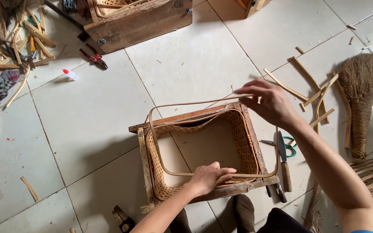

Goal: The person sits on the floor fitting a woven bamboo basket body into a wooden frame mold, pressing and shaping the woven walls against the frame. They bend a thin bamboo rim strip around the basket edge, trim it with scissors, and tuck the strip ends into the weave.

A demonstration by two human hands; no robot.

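A woven bamboo basket (242, 142) sits inside a rough wooden frame (186, 117) on the tiled floor. A thin bent bamboo strip (154, 142) loops around the basket's rim as a rounded rectangle. My left hand (210, 177) presses the strip's near side against the front rim of the basket. My right hand (270, 101) pinches the strip's far end above the frame's back right corner, lifting it slightly.
A knife (284, 162) and green-handled scissors (288, 144) lie right of the frame. A straw brush (361, 99) and bamboo offcuts (311, 92) are at the right. Red pliers (93, 57), a small glue bottle (70, 74), a wooden box (139, 21) and a strip pile (9, 43) lie behind.
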